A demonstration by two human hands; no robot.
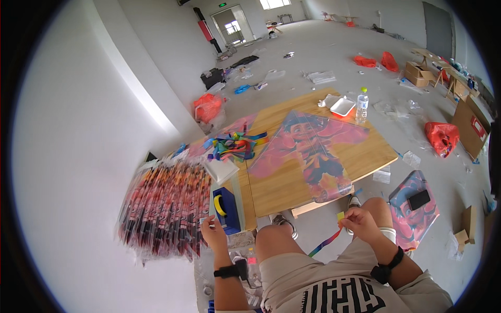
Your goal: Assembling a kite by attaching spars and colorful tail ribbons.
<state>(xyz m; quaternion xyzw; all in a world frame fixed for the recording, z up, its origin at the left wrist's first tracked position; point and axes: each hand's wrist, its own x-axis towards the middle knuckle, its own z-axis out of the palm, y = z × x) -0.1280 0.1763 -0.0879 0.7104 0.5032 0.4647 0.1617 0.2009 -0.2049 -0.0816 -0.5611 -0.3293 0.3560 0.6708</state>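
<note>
Over my lap, my right hand pinches the yellow end of a rainbow-coloured ribbon, whose length hangs down to the left. My left hand is at the table's left side, beside a blue tape dispenser with a yellow roll in it. Its fingers are drawn together; whether they hold anything small is too unclear to tell. A large printed kite with a cartoon figure lies spread on the wooden table in front of me.
Many plastic-wrapped kites are stacked at the left. Colourful ribbons lie heaped behind the dispenser. A water bottle and white tray stand at the far edge. To my right, a phone rests on a printed surface.
</note>
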